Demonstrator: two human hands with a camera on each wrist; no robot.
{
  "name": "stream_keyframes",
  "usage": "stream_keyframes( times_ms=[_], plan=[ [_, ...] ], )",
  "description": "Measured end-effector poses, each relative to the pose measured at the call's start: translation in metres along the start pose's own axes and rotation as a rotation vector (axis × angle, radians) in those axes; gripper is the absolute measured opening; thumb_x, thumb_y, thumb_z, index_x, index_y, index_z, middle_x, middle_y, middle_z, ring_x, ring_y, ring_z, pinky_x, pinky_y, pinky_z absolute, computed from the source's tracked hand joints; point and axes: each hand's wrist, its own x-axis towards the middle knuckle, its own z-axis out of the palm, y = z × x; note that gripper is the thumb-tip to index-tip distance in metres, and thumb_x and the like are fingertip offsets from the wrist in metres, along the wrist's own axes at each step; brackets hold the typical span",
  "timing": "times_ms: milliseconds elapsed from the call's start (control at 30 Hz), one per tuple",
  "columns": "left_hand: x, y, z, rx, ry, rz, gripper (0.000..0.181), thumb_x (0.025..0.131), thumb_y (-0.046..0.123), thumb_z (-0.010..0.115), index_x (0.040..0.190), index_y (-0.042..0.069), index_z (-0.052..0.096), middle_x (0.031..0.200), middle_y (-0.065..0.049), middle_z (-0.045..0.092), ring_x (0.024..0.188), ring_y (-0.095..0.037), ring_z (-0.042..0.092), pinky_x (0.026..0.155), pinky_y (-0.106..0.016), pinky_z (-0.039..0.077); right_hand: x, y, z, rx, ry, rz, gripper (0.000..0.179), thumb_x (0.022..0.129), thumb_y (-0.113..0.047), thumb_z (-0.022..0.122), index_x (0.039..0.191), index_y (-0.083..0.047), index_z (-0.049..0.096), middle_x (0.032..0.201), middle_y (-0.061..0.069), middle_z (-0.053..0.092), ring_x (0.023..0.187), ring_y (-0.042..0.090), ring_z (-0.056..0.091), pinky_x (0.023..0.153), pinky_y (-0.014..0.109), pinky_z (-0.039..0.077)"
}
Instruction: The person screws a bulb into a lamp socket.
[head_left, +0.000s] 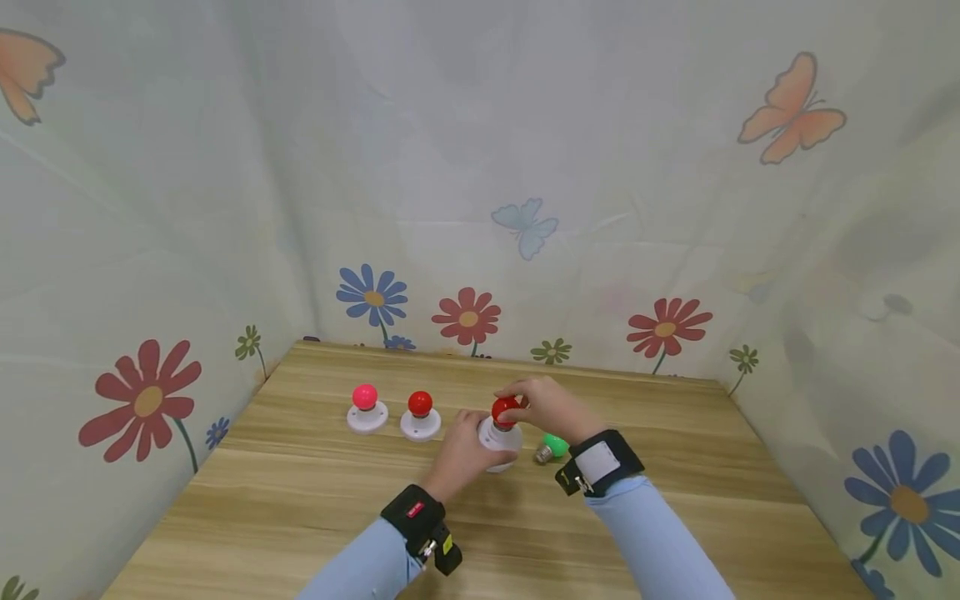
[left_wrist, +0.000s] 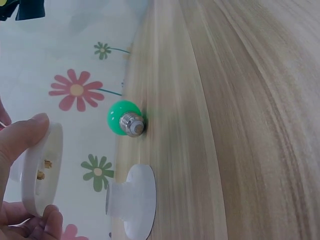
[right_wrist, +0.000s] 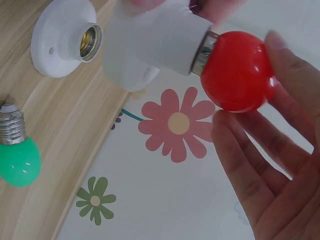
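Observation:
My left hand (head_left: 463, 452) grips a white lamp holder (head_left: 512, 442) by its round base, lifted off the table. The hollow underside of that base faces the left wrist view. A red bulb (right_wrist: 235, 72) sits in the holder's mouth, a strip of its metal screw cap showing between glass and rim. My right hand (head_left: 553, 407) holds this bulb by the glass, thumb and fingertips around it. On the table nearby lies a green bulb (head_left: 557, 445) on its side. Another white lamp holder (right_wrist: 57, 40), its socket without a bulb, rests on the wood near the hands.
To the left on the wooden table (head_left: 315, 500) stand two more white holders, one with a pink bulb (head_left: 365, 397), the other with a red bulb (head_left: 420, 404). A curtain (head_left: 420, 167) printed with flowers and butterflies encloses the table's back and sides.

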Motion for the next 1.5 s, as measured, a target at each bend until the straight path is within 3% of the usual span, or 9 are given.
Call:
stream_keyframes(
  times_ms=[167,333,433,600,733,900,1033,1300,1500],
  plan=[
    [0.000,-0.001,0.002,-0.009,-0.001,0.014,0.073,0.073,0.040,0.083,0.132,0.009,0.053,0.127,-0.010,0.052,0.109,-0.027,0.056,0.096,-0.050,0.050,0.001,-0.003,0.007,-0.081,0.062,0.074,0.035,0.081,-0.026,0.078,0.112,-0.010,0.071,0.098,0.002,0.068,0.081,0.013,0.062,0.075,0.027,0.058],
    [0.000,-0.002,0.003,-0.019,0.003,0.016,0.074,0.073,0.040,0.083,0.133,0.010,0.052,0.129,-0.009,0.051,0.110,-0.027,0.055,0.097,-0.050,0.049,0.000,-0.005,0.008,-0.108,0.080,0.082,0.035,0.082,-0.028,0.078,0.112,-0.011,0.070,0.100,0.004,0.068,0.083,0.015,0.063,0.076,0.030,0.059],
    [0.000,-0.002,0.003,-0.018,0.006,0.010,0.074,0.073,0.040,0.084,0.133,0.010,0.052,0.129,-0.010,0.051,0.111,-0.028,0.055,0.097,-0.051,0.049,-0.002,-0.004,0.005,-0.102,0.064,0.039,0.042,0.085,-0.030,0.075,0.121,-0.013,0.067,0.114,0.008,0.066,0.096,0.022,0.065,0.083,0.037,0.058],
    [0.000,0.000,0.002,-0.010,0.016,0.003,0.076,0.072,0.040,0.084,0.132,0.007,0.052,0.126,-0.011,0.053,0.110,-0.028,0.056,0.097,-0.051,0.049,-0.004,0.005,-0.003,0.050,-0.034,-0.122,0.048,0.091,-0.022,0.067,0.137,-0.012,0.055,0.142,0.014,0.052,0.129,0.032,0.051,0.101,0.047,0.047],
    [0.000,0.003,0.000,-0.010,0.022,0.005,0.077,0.072,0.042,0.084,0.132,0.005,0.052,0.124,-0.011,0.054,0.108,-0.028,0.056,0.097,-0.051,0.049,-0.005,0.009,-0.006,0.112,-0.079,-0.189,0.044,0.091,-0.010,0.065,0.134,-0.009,0.058,0.139,0.014,0.055,0.128,0.031,0.053,0.101,0.046,0.047],
    [-0.001,0.003,-0.001,-0.009,0.022,0.012,0.077,0.071,0.043,0.084,0.131,0.005,0.053,0.124,-0.010,0.054,0.108,-0.027,0.056,0.097,-0.051,0.049,-0.005,0.009,-0.004,0.108,-0.059,-0.190,0.040,0.089,-0.007,0.067,0.129,-0.008,0.062,0.131,0.012,0.062,0.122,0.030,0.058,0.099,0.046,0.049],
    [-0.001,0.003,0.000,0.001,0.022,0.013,0.075,0.072,0.043,0.084,0.130,0.006,0.054,0.123,-0.010,0.054,0.107,-0.027,0.056,0.096,-0.050,0.050,-0.005,0.008,0.000,0.102,-0.010,-0.152,0.038,0.088,-0.010,0.068,0.126,-0.007,0.064,0.123,0.011,0.066,0.111,0.027,0.063,0.094,0.044,0.053],
    [-0.001,0.004,0.003,0.018,0.013,-0.003,0.075,0.072,0.043,0.084,0.131,0.007,0.053,0.125,-0.010,0.053,0.105,-0.027,0.056,0.093,-0.050,0.051,-0.004,-0.002,0.009,-0.019,0.100,0.034,0.036,0.084,-0.024,0.075,0.115,-0.007,0.068,0.106,0.008,0.067,0.088,0.018,0.064,0.079,0.032,0.058],
    [-0.002,0.001,0.004,0.009,0.011,0.004,0.075,0.073,0.043,0.083,0.132,0.009,0.052,0.125,-0.008,0.053,0.106,-0.025,0.056,0.095,-0.048,0.051,-0.004,-0.005,0.012,-0.073,0.131,0.080,0.035,0.082,-0.029,0.077,0.110,-0.010,0.068,0.098,0.004,0.067,0.082,0.014,0.062,0.073,0.030,0.058]
  ],
)
